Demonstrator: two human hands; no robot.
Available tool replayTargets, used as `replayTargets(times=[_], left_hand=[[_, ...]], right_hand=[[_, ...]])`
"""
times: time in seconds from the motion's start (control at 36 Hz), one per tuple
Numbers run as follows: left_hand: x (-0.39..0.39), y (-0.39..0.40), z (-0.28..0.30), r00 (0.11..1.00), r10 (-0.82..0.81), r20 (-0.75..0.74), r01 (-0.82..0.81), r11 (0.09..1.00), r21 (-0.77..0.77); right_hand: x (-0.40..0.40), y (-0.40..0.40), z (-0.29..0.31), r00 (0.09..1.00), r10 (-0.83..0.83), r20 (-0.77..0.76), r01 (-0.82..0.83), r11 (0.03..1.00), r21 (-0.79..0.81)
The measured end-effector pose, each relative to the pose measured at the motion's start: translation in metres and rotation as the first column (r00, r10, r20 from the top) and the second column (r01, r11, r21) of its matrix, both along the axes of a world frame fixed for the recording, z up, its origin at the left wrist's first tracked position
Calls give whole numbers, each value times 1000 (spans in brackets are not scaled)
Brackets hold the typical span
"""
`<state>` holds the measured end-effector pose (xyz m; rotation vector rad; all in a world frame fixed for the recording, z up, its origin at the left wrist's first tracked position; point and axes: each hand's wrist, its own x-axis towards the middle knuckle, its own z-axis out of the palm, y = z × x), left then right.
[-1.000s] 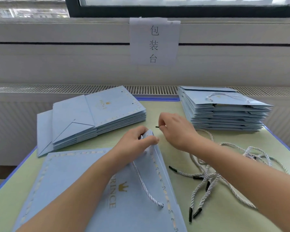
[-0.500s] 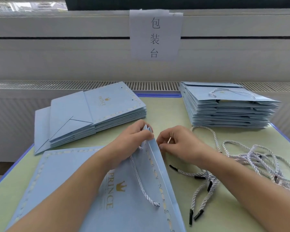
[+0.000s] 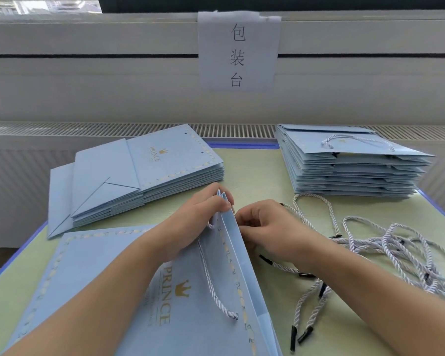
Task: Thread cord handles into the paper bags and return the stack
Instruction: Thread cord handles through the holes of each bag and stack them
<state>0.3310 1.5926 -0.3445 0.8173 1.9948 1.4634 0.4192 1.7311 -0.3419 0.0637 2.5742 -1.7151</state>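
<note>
The flat pale-blue paper bag with gold PRINCE lettering [image 3: 129, 291] lies on the green table [image 3: 344, 337], and both hands work at its far top corner. The left hand [image 3: 190, 227] pinches the raised top edge of the bag, fingers curled over the folded paper, lifting that corner off the table. A white twisted cord handle [image 3: 211, 283] already hangs down the bag's face from just under that grip. The right hand [image 3: 267, 229] sits just right of the bag's edge, fingers curled in toward the paper; whether it pinches a cord tip cannot be told, as the fingertips are hidden. Right of the bag, a loose tangle of white cords with black tips [image 3: 385, 253] sprawls under and beyond the right forearm. Beyond the bag on the left lies a stack of unthreaded blue bags [image 3: 144, 176]; on the right, a taller stack of bags with handles [image 3: 350, 165]. Behind them hangs a white paper sign [image 3: 239, 50].
</note>
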Motion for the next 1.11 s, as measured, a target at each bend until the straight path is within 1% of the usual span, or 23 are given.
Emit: replayTargets(times=[0.06,0.11,0.19,0.28,0.36,0.42,0.47,0.5,0.56,0.58,0.61,0.64,0.67,0.69,0.72,0.75,0.81,0.83,0.89,1.0,1.06,1.11], left_hand=[[-6,3,-3,1000,19,4,-19,999,-32],[-13,5,-6,999,37,-33,-39,997,-72],[-18,4,-10,998,37,-58,-43,995,-88],[-9,5,-5,999,37,-33,-39,997,-67],[1,1,1,1000,2,10,-2,999,-34],[3,-1,3,1000,-9,16,9,1000,-23],[3,0,4,1000,-4,10,5,999,-33],[2,0,4,1000,-3,7,3,999,-39],[2,-1,4,1000,-7,14,7,999,-41],[2,-1,4,1000,-5,26,6,999,-38],[2,-2,5,999,-6,39,7,999,-33],[2,-2,4,999,-9,46,10,1000,-29],[2,-2,4,999,-13,45,14,999,-28],[2,-3,4,999,-15,47,16,999,-29],[1,-3,4,998,-14,54,16,999,-29],[0,-3,4,998,-10,68,12,1000,-29],[0,-4,3,997,-5,79,7,1000,-25],[0,-3,3,998,-7,63,9,1000,-26],[1,-2,3,1000,-5,28,6,999,-34],[2,-2,4,1000,5,25,-4,999,-40],[2,-3,5,999,14,43,-13,1000,-25],[3,-3,6,998,11,56,-10,1000,-18]], right_hand=[[0,-1,2,1000,-4,16,4,999,-48],[0,-3,3,1000,6,10,-6,998,-57],[1,-6,3,1000,7,0,-7,996,-94],[1,-7,2,1000,1,7,1,974,-228],[3,-9,6,997,-29,67,52,932,-360],[4,-9,10,992,-47,113,92,901,-425],[6,-10,14,987,-73,147,132,884,-448],[8,-10,15,986,-85,145,140,891,-431],[12,-11,15,990,-96,99,124,934,-335],[14,-12,14,995,-94,43,102,966,-236],[16,-13,12,996,-86,-34,83,992,-93],[17,-14,10,992,-66,-111,73,996,59],[17,-14,7,984,-41,-173,73,981,178],[16,-14,4,976,-25,-214,80,965,251],[15,-13,2,972,-21,-234,86,958,274],[14,-13,1,973,-27,-230,89,961,263],[12,-12,-2,985,-39,-170,72,978,197],[11,-12,-4,990,-32,-139,56,983,177],[10,-15,-6,991,-29,-129,52,983,176],[4,-17,-6,978,-116,-176,142,979,143],[5,-17,-6,964,-126,-233,160,978,131],[8,-17,-6,948,-100,-303,167,965,201]])
